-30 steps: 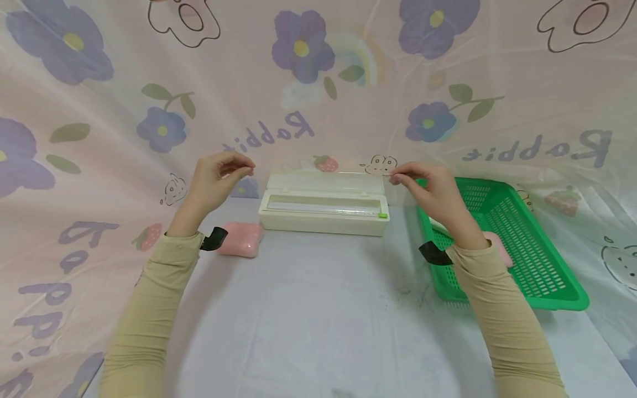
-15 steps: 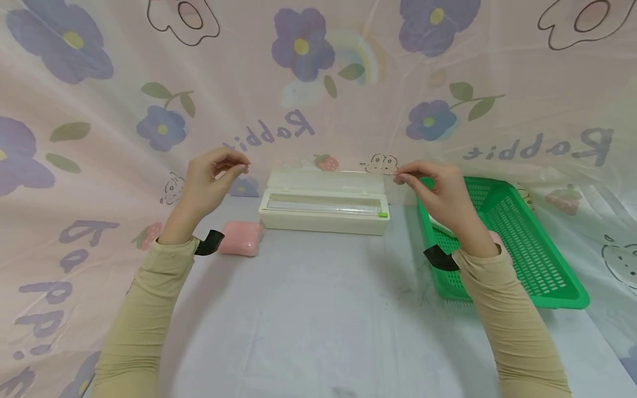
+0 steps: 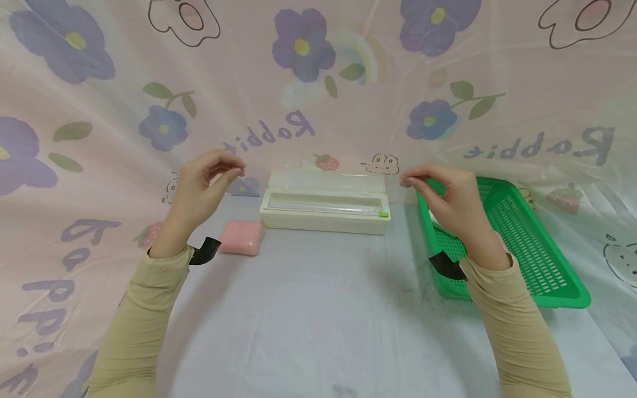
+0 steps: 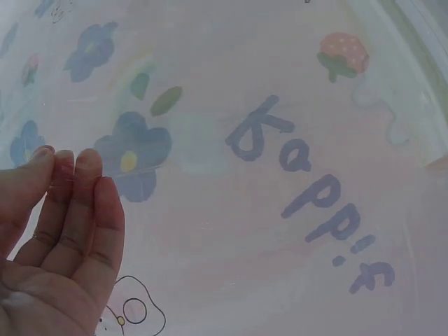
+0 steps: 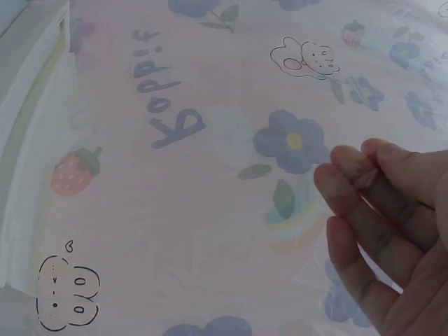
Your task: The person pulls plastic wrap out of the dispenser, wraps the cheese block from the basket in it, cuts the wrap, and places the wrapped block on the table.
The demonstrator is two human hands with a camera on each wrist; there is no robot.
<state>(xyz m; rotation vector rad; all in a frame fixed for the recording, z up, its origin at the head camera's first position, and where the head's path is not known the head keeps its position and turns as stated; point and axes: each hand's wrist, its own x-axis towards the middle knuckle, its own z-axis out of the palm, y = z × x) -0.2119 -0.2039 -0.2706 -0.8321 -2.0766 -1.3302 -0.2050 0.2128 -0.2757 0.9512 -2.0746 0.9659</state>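
Note:
My left hand (image 3: 199,190) and right hand (image 3: 450,202) are raised above the table, well apart, thumb and fingertips pinched together on each. Between them stretches a thin sheet of clear plastic wrap (image 3: 355,175), mostly invisible save for a faint bright edge; in the left wrist view a glint on it shows beside the fingertips. Behind and below sits a long white plastic wrap dispenser (image 3: 323,223) with its lid (image 3: 325,182) raised. A roll of wrap lies inside, and a green slide cutter (image 3: 383,214) is at its right end.
A smooth pink rounded block (image 3: 242,237) lies left of the dispenser. On the right stands a green perforated basket (image 3: 549,249), partly behind my right forearm, with a whitish item inside. A patterned curtain (image 3: 348,110) hangs behind the white-covered table (image 3: 323,315).
Both hands have drawn back slightly toward me and farther apart, the left moving left and the right moving right. The dispenser, pink block and basket stay put.

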